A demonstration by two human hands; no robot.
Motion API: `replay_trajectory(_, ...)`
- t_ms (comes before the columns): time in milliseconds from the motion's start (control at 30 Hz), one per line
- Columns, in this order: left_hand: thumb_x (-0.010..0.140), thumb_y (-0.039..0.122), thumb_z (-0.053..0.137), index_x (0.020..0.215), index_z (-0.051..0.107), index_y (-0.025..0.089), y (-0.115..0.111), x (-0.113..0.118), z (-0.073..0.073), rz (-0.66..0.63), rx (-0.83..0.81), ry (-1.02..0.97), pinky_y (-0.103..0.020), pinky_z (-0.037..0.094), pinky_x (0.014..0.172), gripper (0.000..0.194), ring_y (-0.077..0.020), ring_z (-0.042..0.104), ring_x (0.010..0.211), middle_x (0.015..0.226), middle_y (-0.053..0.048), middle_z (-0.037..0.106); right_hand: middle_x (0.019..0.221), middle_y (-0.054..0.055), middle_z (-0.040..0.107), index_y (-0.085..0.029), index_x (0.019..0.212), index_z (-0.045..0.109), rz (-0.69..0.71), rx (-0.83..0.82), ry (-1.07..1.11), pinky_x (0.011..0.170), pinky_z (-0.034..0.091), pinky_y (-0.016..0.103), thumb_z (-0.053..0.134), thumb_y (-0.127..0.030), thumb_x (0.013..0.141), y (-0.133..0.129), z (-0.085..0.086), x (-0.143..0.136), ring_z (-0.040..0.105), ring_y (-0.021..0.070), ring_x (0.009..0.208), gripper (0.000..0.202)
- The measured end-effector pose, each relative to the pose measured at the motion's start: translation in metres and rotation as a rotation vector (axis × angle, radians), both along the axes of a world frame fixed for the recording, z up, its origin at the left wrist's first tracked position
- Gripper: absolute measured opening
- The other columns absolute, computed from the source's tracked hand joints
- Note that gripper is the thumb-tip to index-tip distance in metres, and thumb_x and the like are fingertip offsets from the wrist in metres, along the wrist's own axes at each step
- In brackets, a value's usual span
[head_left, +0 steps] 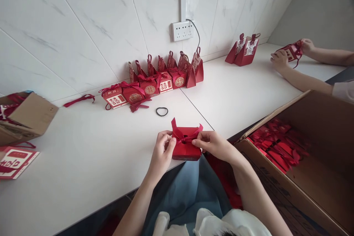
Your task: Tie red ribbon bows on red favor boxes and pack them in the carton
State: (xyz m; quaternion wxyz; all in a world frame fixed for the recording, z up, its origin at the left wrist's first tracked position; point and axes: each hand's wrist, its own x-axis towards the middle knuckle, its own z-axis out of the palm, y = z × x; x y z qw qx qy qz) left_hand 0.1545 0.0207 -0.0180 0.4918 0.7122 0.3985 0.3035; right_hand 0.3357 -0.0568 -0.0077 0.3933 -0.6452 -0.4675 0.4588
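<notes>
A small red gift box (187, 151) with a red ribbon bow (184, 138) on top sits at the table's front edge. My left hand (164, 150) is closed at the box's left side, thumb and fingers pinching the ribbon. On the other side, my right hand (212, 143) pinches the ribbon to the right of the knot. One ribbon end sticks up near my left thumb. Beyond the box lies a black elastic band (162, 111).
Red gift boxes (150, 89) line the wall, more (247, 52) stand back right. An open carton (318, 191) of red boxes is at right, a smaller carton (33, 116) and flat red-white package (18, 162) at left. Another person's hands (280, 60) hold a red box.
</notes>
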Motion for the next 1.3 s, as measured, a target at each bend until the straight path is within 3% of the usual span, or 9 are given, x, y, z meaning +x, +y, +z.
replay_trajectory(133, 0.087, 0.040, 0.045, 0.068, 0.050, 0.018, 0.004, -0.002, 0.003, -0.069, -0.061, 0.002, -0.023, 0.047, 0.067, 0.029, -0.0121, 0.055, 0.075, 0.100, -0.004, 0.051, 0.060, 0.000, 0.059, -0.017, 0.062, 0.051, 0.080, -0.005, 0.269, 0.062, 0.045, 0.029, 0.067, -0.052, 0.071, 0.006, 0.000, 0.014, 0.055, 0.0124, 0.059, 0.040)
replay_trajectory(333, 0.087, 0.036, 0.044, 0.066, 0.047, 0.018, 0.004, -0.002, 0.002, -0.074, -0.013, -0.003, -0.023, 0.046, 0.063, 0.028, -0.0108, 0.052, 0.069, 0.092, -0.002, 0.049, 0.061, 0.000, 0.059, -0.017, 0.060, 0.050, 0.111, 0.014, 0.380, 0.064, 0.045, 0.030, 0.071, -0.052, 0.068, 0.007, -0.009, 0.023, 0.056, 0.0132, 0.061, 0.041)
replay_trajectory(433, 0.087, 0.033, 0.043, 0.064, 0.043, 0.019, 0.002, -0.001, 0.002, -0.037, 0.051, 0.021, -0.022, 0.044, 0.059, 0.027, -0.0097, 0.048, 0.064, 0.086, -0.001, 0.047, 0.062, 0.000, 0.057, -0.017, 0.062, 0.053, 0.043, 0.069, 0.198, 0.062, 0.043, 0.029, 0.068, -0.054, 0.070, 0.003, -0.007, 0.025, 0.053, 0.0133, 0.062, 0.041)
replay_trajectory(567, 0.085, 0.030, 0.046, 0.065, 0.041, 0.020, 0.000, 0.000, -0.001, 0.008, 0.212, 0.079, -0.023, 0.045, 0.060, 0.023, -0.0113, 0.049, 0.066, 0.078, 0.001, 0.045, 0.069, 0.000, 0.054, -0.019, 0.074, 0.060, -0.223, 0.232, -0.302, 0.063, 0.040, 0.028, 0.058, -0.045, 0.082, 0.011, 0.018, 0.011, 0.050, 0.0134, 0.064, 0.028)
replay_trajectory(733, 0.083, 0.022, 0.049, 0.082, 0.047, 0.021, -0.003, 0.003, -0.010, 0.063, 0.292, 0.008, -0.028, 0.053, 0.072, 0.003, -0.0136, 0.055, 0.082, 0.088, -0.001, 0.049, 0.084, 0.005, 0.060, -0.020, 0.074, 0.066, 0.173, 0.249, -0.531, 0.071, 0.042, 0.027, 0.061, -0.029, 0.082, 0.040, 0.040, -0.020, 0.055, 0.0177, 0.084, 0.013)
replay_trajectory(833, 0.083, 0.020, 0.050, 0.089, 0.046, 0.021, -0.007, 0.003, -0.016, 0.101, 0.329, -0.035, -0.029, 0.055, 0.073, 0.008, -0.0138, 0.056, 0.085, 0.093, -0.002, 0.049, 0.083, 0.004, 0.061, -0.019, 0.072, 0.065, 0.256, 0.218, -0.552, 0.069, 0.042, 0.026, 0.058, -0.021, 0.082, 0.049, 0.037, -0.024, 0.056, 0.0164, 0.080, 0.013)
replay_trajectory(1100, 0.087, 0.008, 0.039, 0.100, 0.060, 0.023, -0.008, 0.001, -0.012, -0.076, 0.590, 0.096, -0.039, 0.047, 0.094, 0.029, -0.0198, 0.048, 0.108, 0.109, -0.007, 0.051, 0.085, 0.007, 0.058, -0.018, 0.080, 0.059, -0.119, 0.220, -0.664, 0.070, 0.043, 0.030, 0.055, -0.024, 0.083, 0.042, 0.023, -0.018, 0.056, 0.0188, 0.078, 0.008)
replay_trajectory(1233, 0.085, 0.007, 0.039, 0.105, 0.062, 0.024, -0.009, 0.001, -0.008, -0.100, 0.541, 0.101, -0.041, 0.045, 0.097, 0.035, -0.0215, 0.046, 0.114, 0.117, -0.007, 0.050, 0.074, 0.005, 0.058, -0.021, 0.080, 0.054, -0.292, 0.226, -0.662, 0.062, 0.040, 0.029, 0.053, -0.040, 0.086, 0.008, 0.031, -0.021, 0.054, 0.0191, 0.069, 0.020)
replay_trajectory(1300, 0.085, 0.007, 0.039, 0.106, 0.063, 0.024, -0.009, 0.002, -0.007, -0.099, 0.522, 0.104, -0.041, 0.045, 0.097, 0.036, -0.0216, 0.046, 0.115, 0.118, -0.007, 0.051, 0.059, 0.002, 0.054, -0.022, 0.066, 0.048, -0.235, 0.102, -0.609, 0.053, 0.034, 0.028, 0.049, -0.051, 0.086, -0.011, 0.034, -0.026, 0.047, 0.0157, 0.053, 0.035)
